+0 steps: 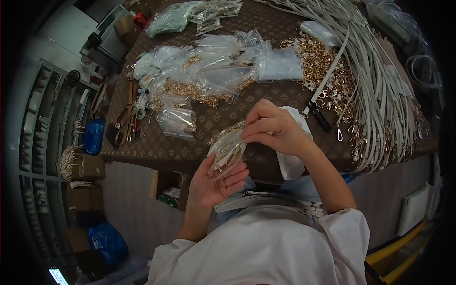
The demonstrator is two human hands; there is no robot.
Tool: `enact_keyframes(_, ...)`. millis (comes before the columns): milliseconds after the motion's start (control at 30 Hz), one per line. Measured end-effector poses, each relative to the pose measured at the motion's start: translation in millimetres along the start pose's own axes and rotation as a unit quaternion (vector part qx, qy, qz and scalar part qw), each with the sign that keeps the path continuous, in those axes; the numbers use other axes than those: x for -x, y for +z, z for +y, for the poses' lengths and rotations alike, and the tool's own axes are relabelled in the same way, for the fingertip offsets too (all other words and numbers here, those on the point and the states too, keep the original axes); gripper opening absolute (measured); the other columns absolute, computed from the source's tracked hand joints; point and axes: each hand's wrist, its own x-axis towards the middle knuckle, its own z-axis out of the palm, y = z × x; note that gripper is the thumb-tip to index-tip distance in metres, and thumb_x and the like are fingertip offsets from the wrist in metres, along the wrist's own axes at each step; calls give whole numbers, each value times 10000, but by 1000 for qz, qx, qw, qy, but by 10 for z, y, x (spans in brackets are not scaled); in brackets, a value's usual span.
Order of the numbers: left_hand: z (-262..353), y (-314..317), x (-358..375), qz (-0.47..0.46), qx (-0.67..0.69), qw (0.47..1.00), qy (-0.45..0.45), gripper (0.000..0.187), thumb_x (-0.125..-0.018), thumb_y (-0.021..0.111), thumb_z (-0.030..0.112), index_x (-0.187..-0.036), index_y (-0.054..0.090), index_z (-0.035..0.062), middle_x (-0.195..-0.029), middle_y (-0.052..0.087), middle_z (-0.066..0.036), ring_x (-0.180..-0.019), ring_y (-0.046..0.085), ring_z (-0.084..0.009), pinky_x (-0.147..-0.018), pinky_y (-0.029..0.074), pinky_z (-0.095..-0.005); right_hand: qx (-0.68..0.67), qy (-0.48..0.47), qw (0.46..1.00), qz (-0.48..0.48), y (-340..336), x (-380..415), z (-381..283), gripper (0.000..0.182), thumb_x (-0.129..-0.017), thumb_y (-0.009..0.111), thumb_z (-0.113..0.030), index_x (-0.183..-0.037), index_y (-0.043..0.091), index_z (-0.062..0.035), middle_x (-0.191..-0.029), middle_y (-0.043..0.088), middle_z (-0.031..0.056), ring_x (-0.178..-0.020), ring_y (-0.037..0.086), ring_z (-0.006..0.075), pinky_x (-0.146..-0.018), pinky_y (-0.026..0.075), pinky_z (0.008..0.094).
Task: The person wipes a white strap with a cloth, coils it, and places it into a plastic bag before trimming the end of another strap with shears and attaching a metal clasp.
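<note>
Between my hands is a small clear plastic bag [227,151] with gold-coloured metal pieces and something pale inside. My left hand [216,184] supports it from below, its thumb on one side and its fingers curled behind. At the bag's upper edge, my right hand [274,127] pinches the plastic with thumb and fingertips. Just behind the bag, a few gold metal pieces [232,128] show on the tabletop. A white sheet [293,164] hangs over the table edge under my right wrist. Pale straps [266,200] with metal fittings lie across my lap.
The patterned brown tablecloth [183,148] bears filled plastic bags [175,116], a stack of flat bags [279,65] and loose gold clasps [327,76]. A black-handled tool [320,118] lies near long pale straps [375,90] on the right. An open box [168,190] stands below the table.
</note>
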Motion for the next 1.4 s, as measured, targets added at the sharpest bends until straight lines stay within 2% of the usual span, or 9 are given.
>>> enact_keyframes(333,212,117,111,-101,87,991,13,677,-915,271,480,-1205,418,-114,-1079,570,-255,-1060,537,-368,-906,437,-441,-121,107,986,49,336,-265,0,84,-771,625,-38,-820,560,-19,-785,544,57,-734,536,179,-642,431,287)
enact_keyframes(433,259,278,286,-230,-174,957,7,646,-908,355,450,-1162,451,-137,-1058,582,-250,-1057,543,-357,-934,409,-428,-31,59,996,66,267,-347,-166,78,-764,614,-25,-795,543,-23,-775,528,69,-731,518,214,-629,421,305)
enact_keyframes(500,281,327,466,-115,-540,752,359,474,-850,544,332,-1085,553,-78,-971,620,-203,-945,595,-330,-854,452,-382,44,8,996,77,289,-383,-248,107,-721,623,-6,-767,529,-29,-770,510,85,-740,492,265,-639,411,329)
enact_keyframes(533,281,502,391,-118,-539,749,366,474,-850,544,332,-1085,553,-78,-971,620,-203,-945,595,-330,-854,452,-382,46,1,996,73,313,-395,-278,107,-721,623,-6,-767,529,-29,-770,510,85,-740,492,265,-639,411,329)
enact_keyframes(600,308,864,146,84,-803,244,536,260,-731,680,139,-940,636,-8,-844,631,-135,-780,609,-263,-704,480,-324,129,-60,988,64,373,-404,-337,117,-690,596,-1,-767,515,-34,-754,489,97,-719,466,282,-658,390,356)
enact_keyframes(700,304,801,26,76,-829,329,446,182,-666,685,27,-843,646,29,-771,614,-97,-680,578,-229,-605,460,-293,160,-58,982,77,394,-386,-435,152,-658,641,13,-751,529,-33,-762,514,84,-725,488,269,-639,405,348)
enact_keyframes(1033,334,836,-82,51,-841,335,422,148,-650,674,-10,-788,644,32,-718,595,-72,-639,568,-214,-576,456,-289,142,-38,984,99,314,-282,-479,133,-664,619,4,-744,518,-28,-717,489,100,-682,464,285,-623,388,356)
enact_keyframes(1233,440,682,-7,101,-841,289,446,160,-627,680,-21,-771,640,36,-693,576,-68,-624,557,-204,-555,449,-294,108,120,978,135,65,-155,-369,97,-700,611,-3,-758,534,-16,-735,510,112,-705,481,300,-624,400,361)
enact_keyframes(1400,327,799,-62,25,-873,207,440,160,-652,668,-16,-796,614,28,-713,512,-63,-648,513,-229,-570,428,-318,278,-16,956,95,46,-387,-530,129,-678,662,-48,-769,571,-31,-765,548,70,-739,521,247,-644,432,324)
